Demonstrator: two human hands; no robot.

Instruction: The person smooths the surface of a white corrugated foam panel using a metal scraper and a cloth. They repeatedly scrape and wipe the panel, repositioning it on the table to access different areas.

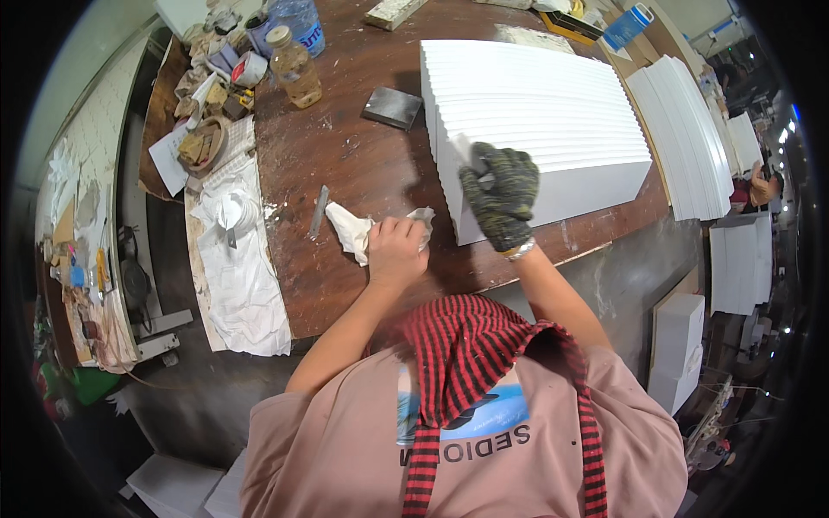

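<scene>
A tall stack of white panels (553,112) with a ridged top stands on the brown table. My right hand (501,194), in a dark knitted glove, is closed at the stack's left front corner. From its fingers sticks a small pale piece (465,148), blurred against the white, whose kind I cannot make out. Bare, my left hand (399,249) rests on the table left of the stack, fingers curled over a crumpled white cloth (350,231). Just beyond that cloth lies a narrow metal strip (319,211). A dark flat block (391,108) sits beside the stack.
White paste and a small blade lie on a white sheet (246,293) at the table's left. A jar (294,69), a water bottle (298,26) and a cluttered box (164,129) stand farther back. More white panels (678,138) are stacked at right. A person (762,188) is far right.
</scene>
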